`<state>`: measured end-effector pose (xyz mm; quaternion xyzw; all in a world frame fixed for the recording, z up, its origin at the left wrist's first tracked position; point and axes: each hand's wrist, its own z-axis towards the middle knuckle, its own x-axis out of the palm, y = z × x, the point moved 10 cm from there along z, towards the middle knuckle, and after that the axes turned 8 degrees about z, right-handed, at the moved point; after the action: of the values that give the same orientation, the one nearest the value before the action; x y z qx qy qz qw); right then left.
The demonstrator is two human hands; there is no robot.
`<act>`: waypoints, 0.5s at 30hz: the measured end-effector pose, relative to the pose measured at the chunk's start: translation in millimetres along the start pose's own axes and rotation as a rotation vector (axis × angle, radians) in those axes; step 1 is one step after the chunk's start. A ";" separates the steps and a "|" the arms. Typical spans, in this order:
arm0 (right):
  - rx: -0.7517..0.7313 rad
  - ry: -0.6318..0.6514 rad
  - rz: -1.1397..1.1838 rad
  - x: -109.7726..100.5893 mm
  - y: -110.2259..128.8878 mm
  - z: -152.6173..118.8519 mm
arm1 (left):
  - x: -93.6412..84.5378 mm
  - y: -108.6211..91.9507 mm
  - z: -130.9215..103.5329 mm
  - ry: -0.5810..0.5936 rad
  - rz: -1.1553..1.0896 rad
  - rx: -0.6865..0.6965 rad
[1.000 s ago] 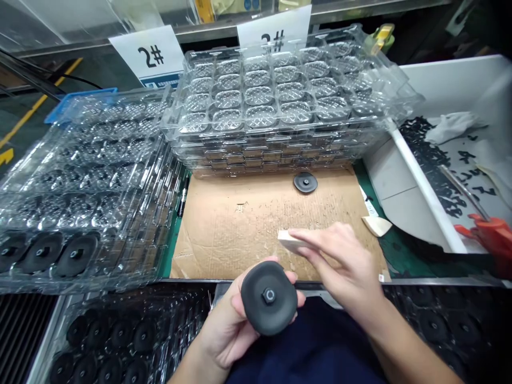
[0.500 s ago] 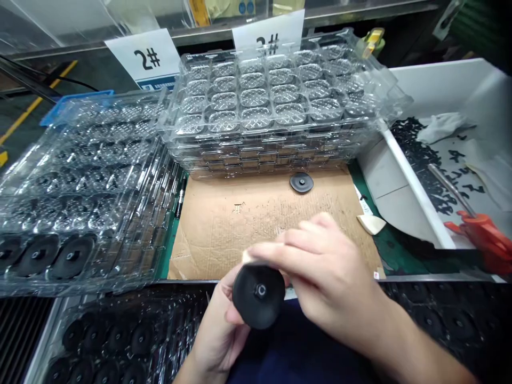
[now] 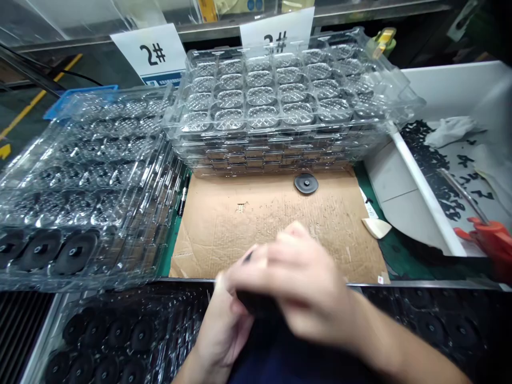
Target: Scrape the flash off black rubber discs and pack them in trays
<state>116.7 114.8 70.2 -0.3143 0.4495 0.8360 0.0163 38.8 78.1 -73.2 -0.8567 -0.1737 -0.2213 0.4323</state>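
Note:
My left hand [image 3: 224, 325] is closed around a black round disc [image 3: 258, 303], a plastic-looking part held over the bench's front edge. Most of the disc is hidden under my right hand [image 3: 296, 282]. That hand is blurred, its fingers curled over the top of the disc; whatever they pinch, if anything, is hidden. A tiny dark spot [image 3: 248, 257] shows by the fingertips, too small to name. Farther back, a second black disc [image 3: 306, 183] with a small raised centre lies flat on the cardboard sheet [image 3: 216, 224].
Stacked clear plastic trays stand at the back [image 3: 262, 114] and left [image 3: 100, 181]; the left stack holds several black discs. Lower left is another disc-filled tray [image 3: 96, 341]. At right, a white bin [image 3: 430, 197] contains small black pieces and a red-handled tool [image 3: 488, 240].
My right hand has moved left and curled over the disc, whose round face was in plain view before. The view has shifted slightly. The disc on the cardboard has stayed put.

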 end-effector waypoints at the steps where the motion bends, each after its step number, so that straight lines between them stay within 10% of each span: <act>1: 0.120 -0.024 -0.013 -1.9 -22.2 -3.2 | 0.4 -1.5 0.5 0.000 -0.017 0.009; 7: 0.462 -0.010 -0.061 32.0 -110.2 -62.2 | -4.1 -5.1 -2.4 0.035 -0.208 0.002; 11: 0.455 0.026 -0.071 51.1 -112.2 -79.7 | -5.1 -10.1 -2.4 0.030 -0.200 0.013; 15: 0.502 -0.184 -0.001 10.7 -80.2 -56.1 | -0.9 -11.6 -1.8 0.030 -0.186 0.034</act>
<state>161.7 117.0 -17.4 -0.2231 0.6391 0.7236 0.1348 32.0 83.1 -65.0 -0.8260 -0.2498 -0.2701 0.4271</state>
